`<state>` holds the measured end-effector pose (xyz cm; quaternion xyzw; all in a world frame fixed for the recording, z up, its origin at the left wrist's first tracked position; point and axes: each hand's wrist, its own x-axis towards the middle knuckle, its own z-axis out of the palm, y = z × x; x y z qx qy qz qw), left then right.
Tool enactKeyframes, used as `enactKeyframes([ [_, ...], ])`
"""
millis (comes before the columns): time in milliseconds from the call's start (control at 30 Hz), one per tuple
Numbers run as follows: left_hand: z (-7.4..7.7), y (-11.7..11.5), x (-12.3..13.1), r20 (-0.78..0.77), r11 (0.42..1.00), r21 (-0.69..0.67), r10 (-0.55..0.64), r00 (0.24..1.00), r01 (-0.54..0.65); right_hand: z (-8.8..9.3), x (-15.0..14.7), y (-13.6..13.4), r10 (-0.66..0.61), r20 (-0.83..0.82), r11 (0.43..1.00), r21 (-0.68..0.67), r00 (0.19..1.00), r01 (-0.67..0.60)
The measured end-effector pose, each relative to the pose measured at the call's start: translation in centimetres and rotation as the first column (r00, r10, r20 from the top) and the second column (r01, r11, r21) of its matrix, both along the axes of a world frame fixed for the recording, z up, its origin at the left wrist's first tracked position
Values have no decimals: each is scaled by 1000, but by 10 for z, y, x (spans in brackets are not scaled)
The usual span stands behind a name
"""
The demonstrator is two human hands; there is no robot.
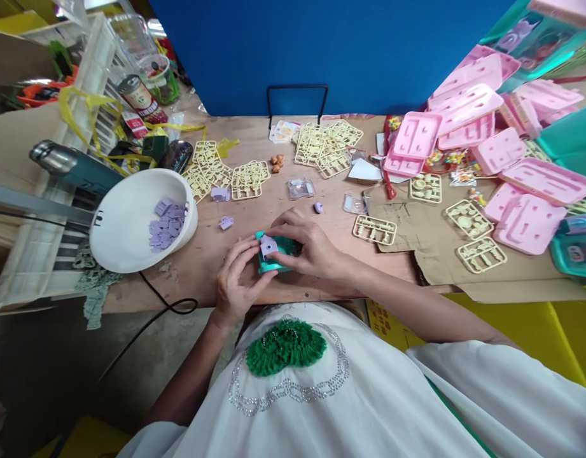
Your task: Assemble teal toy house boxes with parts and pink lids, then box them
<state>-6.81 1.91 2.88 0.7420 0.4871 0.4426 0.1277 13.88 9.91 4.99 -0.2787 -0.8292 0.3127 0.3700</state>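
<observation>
Near the table's front edge, a small teal plastic case point(261, 266) is held between my two hands. A lilac plastic part point(268, 247) with a dark round hole sits at its left end. My left hand point(238, 277) grips the case from the left, fingers along its far side and thumb at the near side. From the right, my right hand point(312, 245) curls over the case, its thumb tip against the lilac part; the palm hides much of the case. Just beyond lie a small round lilac piece point(318, 207) and another lilac part point(226, 222).
A white bowl point(102, 222) of lilac parts stands at left beside a steel-topped flask point(73, 162). Cream part frames point(316, 145) lie across the back. Pink trays point(531, 219) pile up at right on cardboard point(445, 273). A blue board point(297, 57) closes off the rear.
</observation>
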Motion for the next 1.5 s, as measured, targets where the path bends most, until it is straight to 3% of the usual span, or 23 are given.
enactKeyframes([
  [100,0,0,-1,-20,1000,6,-9,1000,9,-4,-1,1,-48,-133,998,-46,990,42],
  [167,1,-1,-2,-47,1000,9,-24,999,25,-7,0,6,-138,-281,970,-231,950,73],
  [233,4,-1,-3,-84,999,9,-30,996,31,-9,1,12,-276,-398,886,-459,875,70],
  [300,6,-2,-2,-136,1000,9,-26,990,27,-10,0,16,-374,-445,800,-598,814,41],
  [400,6,-3,1,-218,1000,14,-15,976,19,-11,-4,14,-421,-452,741,-672,786,10],
  [500,2,-4,5,-243,999,37,-19,970,28,-11,-10,11,-438,-468,725,-689,768,-6],
  [667,-8,-2,8,-189,997,48,-46,981,56,-12,-14,11,-436,-473,753,-658,766,23],
  [1067,-8,3,2,-271,996,34,-71,960,84,-20,-12,11,-329,-313,898,-395,891,193],
  [1167,-10,2,3,-269,996,37,-68,961,81,-20,-12,13,-311,-312,906,-384,898,180],
  [1333,-12,0,9,-122,994,101,-21,992,34,-15,-5,14,-299,-383,859,-507,874,71],
  [1500,-16,-1,10,6,994,102,-43,999,42,-2,7,4,-149,-274,954,-292,950,65],
])
